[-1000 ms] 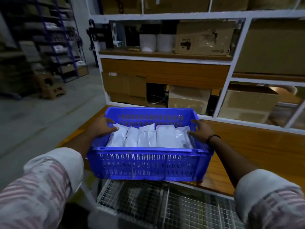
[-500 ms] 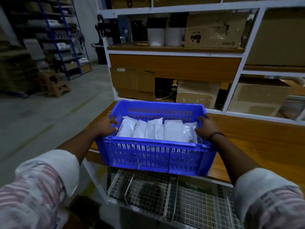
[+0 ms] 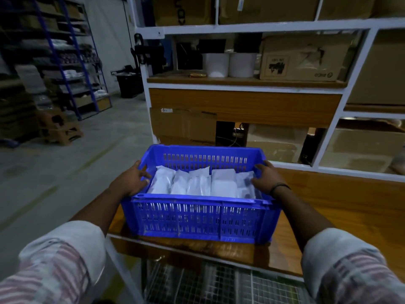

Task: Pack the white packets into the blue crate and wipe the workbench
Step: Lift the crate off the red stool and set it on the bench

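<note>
The white-framed metal shelving unit point(image 3: 258, 26) rose behind everything, its bays packed with brown cardboard cartons point(image 3: 302, 59), and it closed off the far side of the work area. In front of it lay the varnished brown wooden workbench point(image 3: 341, 207), bare to the right, which suggested the packing was finished and the wiping not yet begun. No cloth showed anywhere in view.

On the bench's left end, near the front edge, sat the blue perforated plastic crate point(image 3: 197, 220), square to the person and close in, probably so both arms could reach it without stretching. Its base appeared to rest on the wood, though in the dim light I could not tell for sure whether it was slightly lifted.

Inside the crate the glossy white plastic packets point(image 3: 197, 183) stood on edge in one row, touching side by side, an arrangement that fitted them compactly below the rim.

The left hand point(image 3: 129, 181) curled over the crate's left wall, fingers hooked inside over the rim and touching the nearest packet. The right hand point(image 3: 265, 178), with a thin dark band at the wrist, mirrored it on the right wall, fingers closed over the rim. A grasp on opposite walls balances the load, so the step looked like shifting or lifting the full crate clear of the bench.
</note>
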Action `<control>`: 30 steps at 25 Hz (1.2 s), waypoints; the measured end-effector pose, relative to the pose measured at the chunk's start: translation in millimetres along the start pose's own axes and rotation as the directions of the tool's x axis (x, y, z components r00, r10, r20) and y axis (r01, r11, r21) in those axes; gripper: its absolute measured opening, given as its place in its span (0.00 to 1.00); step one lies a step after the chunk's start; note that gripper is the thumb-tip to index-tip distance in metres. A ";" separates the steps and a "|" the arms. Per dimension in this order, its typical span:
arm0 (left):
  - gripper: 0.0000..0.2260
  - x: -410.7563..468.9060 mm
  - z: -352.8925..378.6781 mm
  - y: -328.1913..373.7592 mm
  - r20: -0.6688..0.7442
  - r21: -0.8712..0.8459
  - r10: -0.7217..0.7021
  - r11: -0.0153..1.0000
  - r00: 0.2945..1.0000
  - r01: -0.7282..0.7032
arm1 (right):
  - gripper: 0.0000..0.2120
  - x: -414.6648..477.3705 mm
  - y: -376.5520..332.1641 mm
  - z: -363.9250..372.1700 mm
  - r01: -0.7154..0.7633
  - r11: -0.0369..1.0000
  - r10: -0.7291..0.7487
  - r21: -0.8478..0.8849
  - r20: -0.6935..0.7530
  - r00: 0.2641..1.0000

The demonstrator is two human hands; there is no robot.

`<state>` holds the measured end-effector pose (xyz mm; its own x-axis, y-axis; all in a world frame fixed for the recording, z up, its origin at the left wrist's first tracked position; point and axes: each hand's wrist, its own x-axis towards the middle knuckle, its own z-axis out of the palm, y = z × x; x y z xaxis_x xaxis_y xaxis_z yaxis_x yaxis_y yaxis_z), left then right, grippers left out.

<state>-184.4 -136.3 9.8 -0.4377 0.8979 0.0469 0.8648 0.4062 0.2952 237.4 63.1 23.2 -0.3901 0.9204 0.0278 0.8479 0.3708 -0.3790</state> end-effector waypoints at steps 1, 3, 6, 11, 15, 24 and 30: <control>0.09 14.1 -1.7 -9.1 0.000 -0.011 0.000 1.000 1.000 0.000 | 0.29 10.9 -8.2 4.0 -0.004 1.000 0.004 0.010 -0.004 1.000; 0.09 39.0 -2.9 -22.9 -0.001 -0.035 -0.005 0.999 1.000 0.005 | 0.26 27.2 -21.9 9.6 -0.020 0.999 0.020 0.038 -0.007 1.000; 0.13 72.0 -5.2 -35.9 -0.024 -0.082 0.021 0.996 0.999 -0.023 | 0.21 51.1 -37.6 16.9 -0.034 0.999 0.034 -0.004 -0.007 0.999; 0.13 115.2 -10.8 -46.9 -0.063 -0.145 0.079 0.986 0.995 -0.087 | 0.19 82.5 -54.8 26.7 -0.070 0.996 0.070 -0.058 -0.013 0.997; 0.11 142.3 -12.4 -56.6 -0.060 -0.102 0.092 0.990 0.994 -0.098 | 0.19 99.2 -63.2 32.5 -0.096 0.994 0.095 -0.058 -0.008 0.995; 0.21 140.0 -19.1 -60.3 -0.513 0.049 0.165 0.985 0.842 -0.163 | 0.22 117.5 -80.4 39.7 -0.081 0.995 0.084 0.053 -0.061 0.995; 0.34 103.1 5.7 -21.0 -0.173 0.058 0.172 0.985 0.970 -0.165 | 0.30 93.0 -112.6 44.0 -0.081 0.985 0.043 -0.155 -0.238 0.970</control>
<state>-246.3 -51.3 3.0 -0.3181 0.9112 0.2617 0.9378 0.2620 0.2277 89.8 101.5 27.8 -0.2566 0.9384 0.2313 0.9221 0.3094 -0.2325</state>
